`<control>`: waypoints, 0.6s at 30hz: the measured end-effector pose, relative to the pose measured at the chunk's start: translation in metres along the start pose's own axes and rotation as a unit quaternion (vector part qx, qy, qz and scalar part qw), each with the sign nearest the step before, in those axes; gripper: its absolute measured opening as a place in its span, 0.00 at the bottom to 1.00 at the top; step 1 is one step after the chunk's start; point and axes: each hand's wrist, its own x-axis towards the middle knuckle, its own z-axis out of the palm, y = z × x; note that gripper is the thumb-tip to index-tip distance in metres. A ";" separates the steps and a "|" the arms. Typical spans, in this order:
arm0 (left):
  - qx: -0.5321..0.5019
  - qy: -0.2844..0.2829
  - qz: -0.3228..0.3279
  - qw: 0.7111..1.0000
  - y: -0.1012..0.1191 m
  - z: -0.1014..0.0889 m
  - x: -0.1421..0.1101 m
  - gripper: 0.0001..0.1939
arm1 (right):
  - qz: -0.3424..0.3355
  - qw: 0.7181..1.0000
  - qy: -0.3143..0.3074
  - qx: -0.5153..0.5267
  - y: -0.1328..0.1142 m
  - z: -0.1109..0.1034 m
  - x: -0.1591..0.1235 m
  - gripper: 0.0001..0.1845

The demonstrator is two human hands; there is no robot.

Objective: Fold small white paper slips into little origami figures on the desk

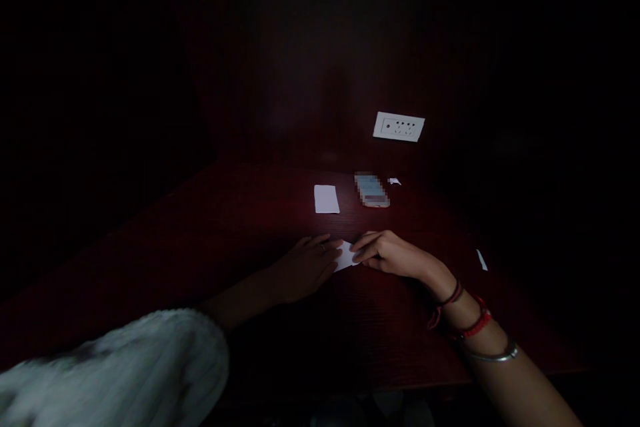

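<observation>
Together, the left hand (313, 267) and right hand (387, 253) are touching a small white paper (346, 256) on the dark red desk (390, 320), between them. The left grip is lying with its fingers spread over one side; the right grip is curling over the other, though whether it is pinching, I cannot tell. Beyond them, a white sheet (327, 199) is lying near a pixelated phone-like object (372, 189).

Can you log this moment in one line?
left hand: on white paper | right hand: same paper | beyond: white sheet, phone | wall: sockets
</observation>
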 end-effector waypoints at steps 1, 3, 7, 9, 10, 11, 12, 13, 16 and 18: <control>-0.001 0.003 0.000 1.000 0.001 -0.001 0.001 0.18 | -0.001 1.000 -0.001 0.000 -0.001 0.000 0.000 0.14; -0.007 0.010 0.001 1.000 0.002 -0.003 0.002 0.17 | -0.002 1.000 -0.003 0.003 -0.002 0.000 0.000 0.15; -0.022 0.023 0.000 0.999 0.005 -0.007 0.005 0.17 | -0.002 1.000 -0.007 0.007 -0.004 -0.001 0.001 0.15; -0.019 0.026 -0.001 0.999 0.004 -0.006 0.006 0.17 | -0.003 1.000 -0.008 0.007 -0.003 -0.001 0.001 0.15; -0.016 0.027 -0.001 1.000 0.003 -0.005 0.006 0.17 | -0.003 1.000 -0.008 0.007 -0.003 -0.001 0.001 0.15; -0.012 0.026 -0.001 1.000 0.003 -0.005 0.006 0.17 | -0.002 1.000 -0.008 0.006 -0.002 -0.001 0.000 0.15; -0.008 0.026 0.000 1.000 0.003 -0.005 0.006 0.16 | -0.001 1.000 -0.008 0.005 -0.002 0.000 0.000 0.15; -0.004 0.023 0.002 1.000 0.003 -0.005 0.006 0.16 | 0.000 1.000 -0.008 0.004 -0.002 0.000 0.000 0.15; 0.003 0.016 0.007 1.000 0.004 -0.009 0.006 0.16 | 0.002 1.000 -0.007 0.003 -0.001 0.001 -0.002 0.15; 0.004 0.012 0.009 1.000 0.004 -0.010 0.007 0.16 | -0.002 1.000 -0.005 0.001 -0.001 0.001 -0.002 0.14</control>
